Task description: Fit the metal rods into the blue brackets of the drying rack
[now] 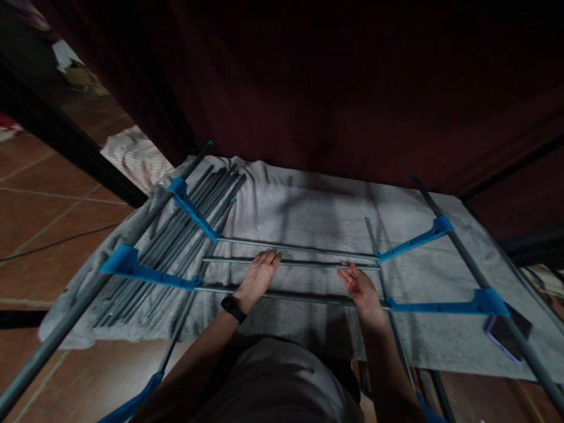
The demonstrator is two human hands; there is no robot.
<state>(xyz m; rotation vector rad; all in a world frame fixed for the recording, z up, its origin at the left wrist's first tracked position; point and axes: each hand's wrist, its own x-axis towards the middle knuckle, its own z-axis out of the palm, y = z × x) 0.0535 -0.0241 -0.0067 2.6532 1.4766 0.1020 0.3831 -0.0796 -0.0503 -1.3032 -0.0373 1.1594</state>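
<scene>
A grey metal rack frame with blue plastic brackets (145, 272) lies over a grey towel (317, 205) on the floor. My left hand (259, 275), with a black band at the wrist, lies flat and open on the middle cross rod (308, 264). My right hand (359, 286) is open too, palm turned inward, its fingertips touching the same rod near its right end. Two more cross rods run parallel, one above and one below the hands. Neither hand holds anything.
A bundle of loose grey rods (185, 235) lies on the towel's left part. A phone (506, 332) rests at the towel's right edge. Dark red fabric (352, 88) hangs behind. Reddish floor tiles (48, 223) and a striped cloth (136, 157) are at left.
</scene>
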